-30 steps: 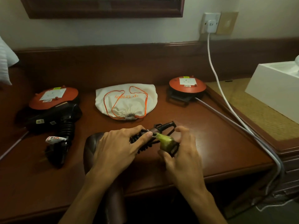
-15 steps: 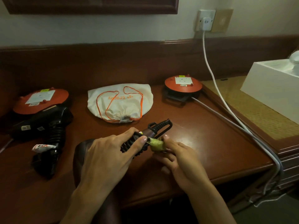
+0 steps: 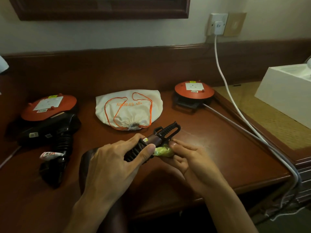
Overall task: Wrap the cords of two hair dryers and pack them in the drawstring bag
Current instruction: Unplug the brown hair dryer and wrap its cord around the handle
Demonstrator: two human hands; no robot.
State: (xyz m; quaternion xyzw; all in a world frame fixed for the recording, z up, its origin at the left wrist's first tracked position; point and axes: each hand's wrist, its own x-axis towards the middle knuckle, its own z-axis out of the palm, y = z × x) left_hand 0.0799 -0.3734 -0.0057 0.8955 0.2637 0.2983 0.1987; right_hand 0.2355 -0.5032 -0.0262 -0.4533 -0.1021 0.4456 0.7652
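My left hand (image 3: pixel 116 165) grips the handle of a brown hair dryer (image 3: pixel 156 137), with black cord coiled around the handle under my fingers. The dryer's body is hidden beneath my left palm. My right hand (image 3: pixel 190 158) lies palm up beside it and pinches a yellow-green tag or plug end (image 3: pixel 163 151) of the cord. A second, black hair dryer (image 3: pixel 55 137) lies at the left with its cord wrapped round its handle and a white tag on it. The white drawstring bag (image 3: pixel 129 108) with orange strings lies flat behind my hands, its mouth drawn shut.
Two orange cable reels sit on the wooden desk (image 3: pixel 210 148), one at the left (image 3: pixel 48 106) and one at the back right (image 3: pixel 193 89). White and grey cables (image 3: pixel 235 111) run from the wall socket (image 3: pixel 218 25) over the desk's right edge. A white box (image 3: pixel 284 91) stands at the right.
My right hand has turned from over the plug end to palm up beneath it. The dryer handle has stayed in my left hand. The camera view shifted slightly.
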